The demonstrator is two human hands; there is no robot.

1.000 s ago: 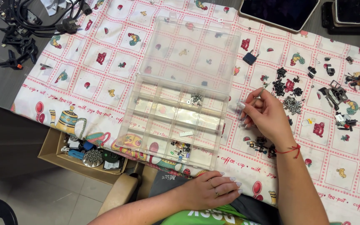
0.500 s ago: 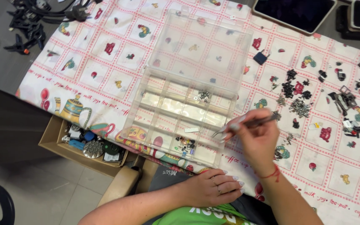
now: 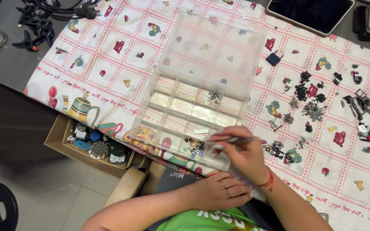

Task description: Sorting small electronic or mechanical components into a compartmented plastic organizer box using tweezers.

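Right hand (image 3: 240,154) first: in the head view, lower centre of the frame, you are pinching a slim pair of tweezers (image 3: 230,140) and pointing their tip left over the near row of the clear compartment box (image 3: 172,109). Whether the tips are carrying a piece is too small to tell. Your left hand (image 3: 221,190) is resting at the bottom centre, fingers loosely curled and grasping nothing, lying against the table edge just below the right hand.

You are working with the box sitting in the middle of the frame on the patterned tablecloth (image 3: 108,72), its lid (image 3: 213,42) folded open toward the top. Judging by what is lying where, the sorting is looking barely begun: only two cells are showing contents, a cluster of small silver screws (image 3: 214,97) in an upper-right cell and a few mixed coloured bits (image 3: 193,144) in the near cell beside the tweezer tip. Most cells are showing bare.

Loose screws and dark small parts (image 3: 309,105) are crowding the cloth at the right of the frame, so much is remaining outside the box. An open cardboard box (image 3: 88,145) of oddments is sitting at the lower left under the table edge
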